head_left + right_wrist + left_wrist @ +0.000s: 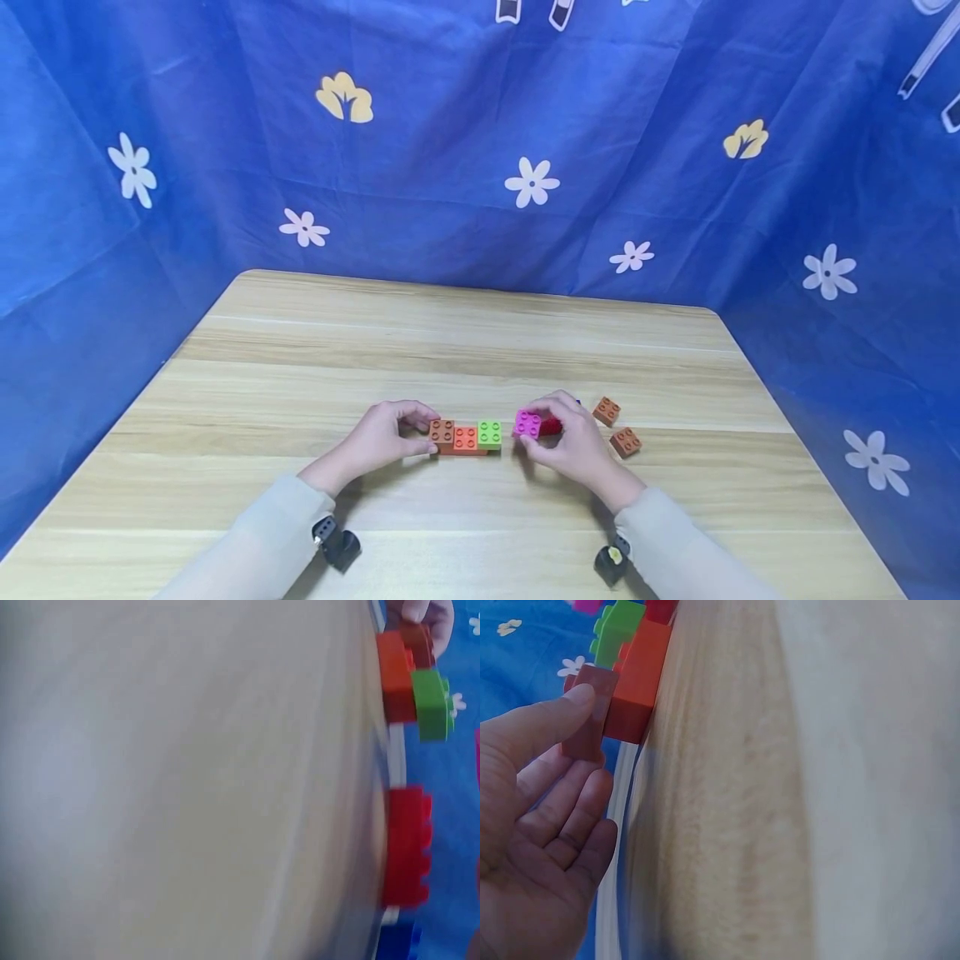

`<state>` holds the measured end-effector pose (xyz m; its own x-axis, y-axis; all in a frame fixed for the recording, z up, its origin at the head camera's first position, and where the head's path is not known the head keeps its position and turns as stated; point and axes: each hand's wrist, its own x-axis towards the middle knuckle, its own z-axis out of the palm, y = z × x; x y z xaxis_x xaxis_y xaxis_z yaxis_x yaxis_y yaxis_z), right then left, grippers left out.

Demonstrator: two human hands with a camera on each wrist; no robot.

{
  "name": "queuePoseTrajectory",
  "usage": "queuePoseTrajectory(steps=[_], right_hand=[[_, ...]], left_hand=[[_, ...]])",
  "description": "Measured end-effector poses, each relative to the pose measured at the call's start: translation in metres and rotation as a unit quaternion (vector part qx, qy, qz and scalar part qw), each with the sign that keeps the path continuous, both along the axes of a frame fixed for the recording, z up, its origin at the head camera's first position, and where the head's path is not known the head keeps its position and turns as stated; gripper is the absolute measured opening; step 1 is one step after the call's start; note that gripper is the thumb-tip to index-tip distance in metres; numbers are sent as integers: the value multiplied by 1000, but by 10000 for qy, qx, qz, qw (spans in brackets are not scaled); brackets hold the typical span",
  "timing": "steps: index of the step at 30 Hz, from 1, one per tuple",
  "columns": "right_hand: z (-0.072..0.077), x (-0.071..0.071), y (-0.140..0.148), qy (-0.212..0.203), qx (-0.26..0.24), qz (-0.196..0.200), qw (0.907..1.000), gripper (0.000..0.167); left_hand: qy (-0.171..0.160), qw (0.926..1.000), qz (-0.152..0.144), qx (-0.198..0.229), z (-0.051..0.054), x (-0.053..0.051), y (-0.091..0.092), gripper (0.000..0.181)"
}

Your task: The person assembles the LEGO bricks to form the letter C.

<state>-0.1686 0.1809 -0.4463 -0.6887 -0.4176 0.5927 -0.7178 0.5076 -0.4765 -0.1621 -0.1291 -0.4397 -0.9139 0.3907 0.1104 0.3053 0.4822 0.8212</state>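
Observation:
My left hand pinches a brown block between thumb and fingers; in the left wrist view the brown block sits on the left end of an orange block. A green block sits on the orange block's other end, with orange studs between. To the right, my right hand pinches a pink block, held above the table. A red block lies partly behind the right hand's fingers. The right wrist view shows the red block on the table, apart from the green one.
Two brown blocks lie on the wooden table right of my right hand. A blue block stands beyond the red one, mostly hidden in the head view. A blue patterned cloth surrounds the table's back and sides.

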Motion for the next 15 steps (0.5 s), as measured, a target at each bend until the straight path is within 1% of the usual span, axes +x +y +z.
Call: queuePoseTrajectory(steps=[4, 8, 11, 15], right_hand=[[5, -3, -19, -6, -108, 235, 9997, 39], [8, -7, -37, -30, -219, 519, 9984, 38], [9, -9, -50, -52, -224, 706, 9972, 38], [12, -12, -64, -59, -91, 873, 9961, 38]], left_hand=[[-12, 10000, 22, -3, -1, -1, 0, 37], [63, 10000, -5, -24, -1, -1, -1, 37], [132, 9999, -32, -49, -2, -2, -2, 36], [152, 9999, -66, -45, -2, -3, -2, 36]])
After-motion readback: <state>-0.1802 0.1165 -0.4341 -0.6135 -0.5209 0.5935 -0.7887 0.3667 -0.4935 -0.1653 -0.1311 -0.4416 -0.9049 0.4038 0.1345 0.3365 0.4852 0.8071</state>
